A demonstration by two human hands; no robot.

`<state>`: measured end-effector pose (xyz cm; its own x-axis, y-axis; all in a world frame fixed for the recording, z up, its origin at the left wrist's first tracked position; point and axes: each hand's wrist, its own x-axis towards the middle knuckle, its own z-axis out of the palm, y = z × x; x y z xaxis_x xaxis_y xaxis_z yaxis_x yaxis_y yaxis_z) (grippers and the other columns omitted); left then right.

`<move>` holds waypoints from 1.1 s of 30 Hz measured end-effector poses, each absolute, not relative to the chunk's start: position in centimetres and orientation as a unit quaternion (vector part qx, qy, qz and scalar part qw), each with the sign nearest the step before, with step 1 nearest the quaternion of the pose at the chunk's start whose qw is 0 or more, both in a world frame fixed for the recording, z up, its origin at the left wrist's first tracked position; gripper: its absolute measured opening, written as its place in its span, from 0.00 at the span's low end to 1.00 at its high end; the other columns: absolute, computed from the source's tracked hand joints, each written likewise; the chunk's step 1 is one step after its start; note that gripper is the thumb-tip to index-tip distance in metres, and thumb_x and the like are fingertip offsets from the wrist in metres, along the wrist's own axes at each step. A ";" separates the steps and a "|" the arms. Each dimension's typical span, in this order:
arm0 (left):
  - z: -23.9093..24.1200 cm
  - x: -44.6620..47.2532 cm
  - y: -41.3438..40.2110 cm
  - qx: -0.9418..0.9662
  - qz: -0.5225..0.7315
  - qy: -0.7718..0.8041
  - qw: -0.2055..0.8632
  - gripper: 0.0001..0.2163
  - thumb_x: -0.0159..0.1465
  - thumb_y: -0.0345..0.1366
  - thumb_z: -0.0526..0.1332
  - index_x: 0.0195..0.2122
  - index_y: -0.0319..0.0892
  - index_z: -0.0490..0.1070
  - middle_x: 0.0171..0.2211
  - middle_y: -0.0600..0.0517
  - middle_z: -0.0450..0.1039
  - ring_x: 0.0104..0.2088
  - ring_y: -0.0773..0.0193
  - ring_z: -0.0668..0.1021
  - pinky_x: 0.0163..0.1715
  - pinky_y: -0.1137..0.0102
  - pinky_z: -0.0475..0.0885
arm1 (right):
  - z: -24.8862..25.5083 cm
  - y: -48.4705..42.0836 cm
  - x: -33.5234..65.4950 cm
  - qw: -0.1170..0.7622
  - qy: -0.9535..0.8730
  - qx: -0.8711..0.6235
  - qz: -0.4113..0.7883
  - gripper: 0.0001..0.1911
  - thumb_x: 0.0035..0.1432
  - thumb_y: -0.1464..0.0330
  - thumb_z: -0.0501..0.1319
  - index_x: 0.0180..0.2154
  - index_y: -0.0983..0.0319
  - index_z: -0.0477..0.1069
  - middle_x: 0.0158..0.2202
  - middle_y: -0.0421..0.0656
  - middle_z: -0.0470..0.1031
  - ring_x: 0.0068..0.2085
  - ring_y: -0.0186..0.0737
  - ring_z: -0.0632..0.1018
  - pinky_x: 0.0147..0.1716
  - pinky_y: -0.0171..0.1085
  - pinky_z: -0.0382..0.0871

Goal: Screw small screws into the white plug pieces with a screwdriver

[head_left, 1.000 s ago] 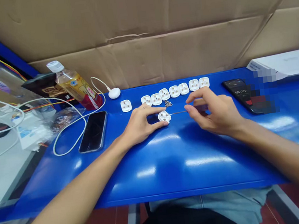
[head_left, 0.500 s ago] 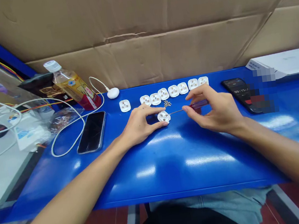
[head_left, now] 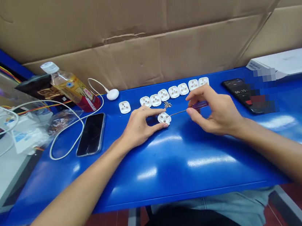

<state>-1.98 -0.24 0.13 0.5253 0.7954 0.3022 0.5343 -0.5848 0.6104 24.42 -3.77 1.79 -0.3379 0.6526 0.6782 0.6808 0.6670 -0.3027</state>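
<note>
My left hand [head_left: 138, 125] pinches a small white plug part [head_left: 164, 118] against the blue table [head_left: 173, 161], index finger above it and thumb below. My right hand [head_left: 217, 114] holds a thin screwdriver [head_left: 191, 108] with a dark reddish handle; its metal shaft points left and its tip rests on the plug part. A small pile of screws [head_left: 168, 105] lies just behind the part. A row of several similar white plug parts [head_left: 173, 91] runs along the back of the table.
A black phone [head_left: 91, 134] lies left of my left hand, with a white cable [head_left: 67, 127] and a drink bottle [head_left: 71, 88] beyond it. A second phone [head_left: 240, 91] showing a timer and a white box [head_left: 285, 62] sit at the right. Cardboard [head_left: 143, 26] walls the back.
The screwdriver's tip has come onto the plug part and my right hand's fingers have shifted on the handle. The view has drifted slightly.
</note>
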 end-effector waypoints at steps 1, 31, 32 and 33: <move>0.1 -2.0 -0.2 0.844 0.285 0.394 0.227 0.20 0.62 0.43 0.77 0.55 0.47 0.84 0.44 0.49 0.85 0.44 0.55 0.82 0.49 0.62 0.75 | 1.8 -3.8 24.4 0.406 -0.819 -0.405 -0.025 0.09 0.64 0.69 0.65 0.47 0.58 0.70 0.32 0.39 0.82 0.27 0.39 0.83 0.24 0.34 0.74; 0.3 -1.9 -0.3 0.839 0.281 0.400 0.239 0.20 0.61 0.45 0.76 0.54 0.47 0.84 0.42 0.49 0.85 0.43 0.55 0.83 0.47 0.62 0.76 | 1.9 -4.1 24.4 0.373 -0.825 -0.420 -0.063 0.06 0.66 0.65 0.64 0.44 0.57 0.72 0.26 0.38 0.81 0.23 0.40 0.81 0.23 0.36 0.71; 0.3 -1.9 -0.3 0.838 0.282 0.400 0.241 0.20 0.62 0.45 0.76 0.54 0.47 0.84 0.42 0.49 0.85 0.43 0.55 0.83 0.47 0.62 0.76 | 1.9 -4.1 24.4 0.374 -0.830 -0.410 -0.052 0.08 0.66 0.65 0.64 0.46 0.57 0.71 0.30 0.40 0.83 0.26 0.41 0.83 0.24 0.37 0.72; 0.3 -1.9 -0.3 0.838 0.283 0.399 0.243 0.20 0.62 0.45 0.76 0.54 0.46 0.84 0.42 0.49 0.85 0.43 0.55 0.83 0.47 0.62 0.76 | 1.9 -4.1 24.5 0.375 -0.833 -0.404 -0.040 0.09 0.65 0.67 0.64 0.47 0.58 0.71 0.34 0.42 0.84 0.28 0.41 0.84 0.25 0.36 0.73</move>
